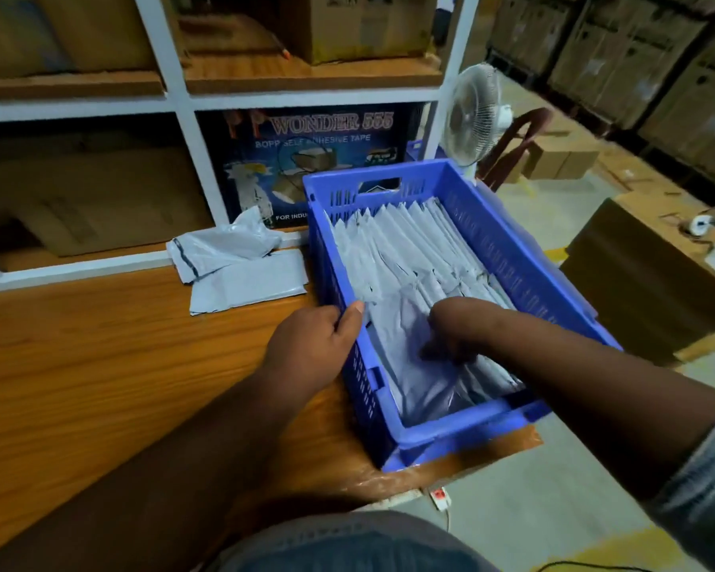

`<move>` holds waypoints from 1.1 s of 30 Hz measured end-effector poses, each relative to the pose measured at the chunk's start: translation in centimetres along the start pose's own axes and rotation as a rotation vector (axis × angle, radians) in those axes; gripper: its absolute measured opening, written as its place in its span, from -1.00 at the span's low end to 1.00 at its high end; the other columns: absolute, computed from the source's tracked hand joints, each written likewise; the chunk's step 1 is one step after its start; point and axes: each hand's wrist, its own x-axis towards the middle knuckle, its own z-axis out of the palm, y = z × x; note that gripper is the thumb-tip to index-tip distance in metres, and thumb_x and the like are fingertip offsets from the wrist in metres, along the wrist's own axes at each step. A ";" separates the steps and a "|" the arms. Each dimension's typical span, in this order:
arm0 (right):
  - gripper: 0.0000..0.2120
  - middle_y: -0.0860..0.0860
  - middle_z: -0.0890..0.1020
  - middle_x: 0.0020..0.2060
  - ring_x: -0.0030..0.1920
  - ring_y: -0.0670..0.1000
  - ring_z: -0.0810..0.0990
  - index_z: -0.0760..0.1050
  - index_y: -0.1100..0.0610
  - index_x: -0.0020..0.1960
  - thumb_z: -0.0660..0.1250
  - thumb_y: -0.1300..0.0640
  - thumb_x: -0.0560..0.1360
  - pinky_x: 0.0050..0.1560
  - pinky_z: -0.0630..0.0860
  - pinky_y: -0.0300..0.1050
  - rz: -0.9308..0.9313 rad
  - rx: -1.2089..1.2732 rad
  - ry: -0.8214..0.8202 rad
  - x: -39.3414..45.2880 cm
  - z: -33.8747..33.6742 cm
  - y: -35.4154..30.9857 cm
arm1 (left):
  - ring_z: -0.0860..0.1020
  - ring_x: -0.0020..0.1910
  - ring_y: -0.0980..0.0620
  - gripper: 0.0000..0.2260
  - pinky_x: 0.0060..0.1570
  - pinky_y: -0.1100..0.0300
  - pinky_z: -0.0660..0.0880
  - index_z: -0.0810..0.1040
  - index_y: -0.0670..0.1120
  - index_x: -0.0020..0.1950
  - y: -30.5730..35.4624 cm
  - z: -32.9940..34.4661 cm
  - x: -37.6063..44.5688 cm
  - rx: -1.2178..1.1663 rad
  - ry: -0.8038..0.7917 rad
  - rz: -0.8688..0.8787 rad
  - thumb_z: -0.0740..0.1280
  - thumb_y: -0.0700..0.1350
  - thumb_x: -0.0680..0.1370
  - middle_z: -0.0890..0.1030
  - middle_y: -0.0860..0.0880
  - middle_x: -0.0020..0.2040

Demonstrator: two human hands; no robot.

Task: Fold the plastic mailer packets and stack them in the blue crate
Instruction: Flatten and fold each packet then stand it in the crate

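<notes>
A blue crate [525,258] stands at the right end of the wooden table [100,365], holding several folded grey mailer packets [409,241] in overlapping rows. My left hand [314,344] grips the crate's left rim, thumb over the edge. My right hand [450,336] is down inside the crate, fingers curled round the nearest grey packet [409,365] at the front. Its fingertips are hidden by the hand. A few loose unfolded mailers [240,270] lie on the table left of the crate.
White shelving [174,76] with cardboard boxes rises behind the table, and a dark tape carton [306,158] stands behind the crate. A white fan [475,113] sits at the back right. Cardboard boxes [636,274] stand right of the crate. A power strip [440,497] lies on the floor.
</notes>
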 end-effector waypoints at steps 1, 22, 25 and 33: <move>-0.49 -0.04 0.68 -0.37 -0.22 0.04 0.67 0.64 0.13 -0.13 0.40 -0.35 0.54 -0.04 0.62 -0.06 -0.012 -0.023 0.088 -0.2 -0.1 0.6 | 0.48 -0.36 -0.05 -0.39 -0.32 -0.04 0.40 0.40 -0.09 -0.33 0.2 0.1 -0.2 0.002 0.004 -0.017 0.07 0.32 0.72 0.48 -0.04 -0.39; -0.10 0.23 -0.19 0.71 0.71 0.27 -0.22 -0.14 -0.12 0.73 0.27 -0.39 0.62 0.41 -0.30 0.73 -0.463 -0.919 0.051 5.7 4.7 -2.7 | 0.51 -0.36 -0.04 -0.29 -0.26 -0.12 0.53 0.50 -0.06 -0.27 1.0 -1.4 -1.2 0.210 -0.016 -0.124 -0.07 0.45 0.68 0.53 -0.04 -0.37; 0.02 0.14 0.18 0.69 0.70 0.20 0.09 0.16 -0.15 0.69 0.36 -0.55 0.37 0.56 -0.06 0.53 -0.560 -0.771 0.006 4.0 2.0 -3.0 | 0.52 -0.32 -0.03 -0.32 -0.25 -0.10 0.54 0.50 -0.02 -0.26 0.2 -2.4 -1.1 0.219 -0.033 -0.116 -0.06 0.46 0.67 0.54 -0.01 -0.33; -0.86 -0.07 0.57 -0.20 -0.16 0.11 0.58 0.50 -0.04 -0.08 0.27 -0.07 0.61 -0.15 0.54 0.00 -0.511 -0.200 0.605 -0.2 -7.9 -3.1 | 0.56 -0.24 0.01 -0.33 -0.14 -0.04 0.58 0.57 0.00 -0.23 -2.4 -7.9 1.0 0.186 -0.051 -0.117 -0.03 0.46 0.67 0.59 0.02 -0.28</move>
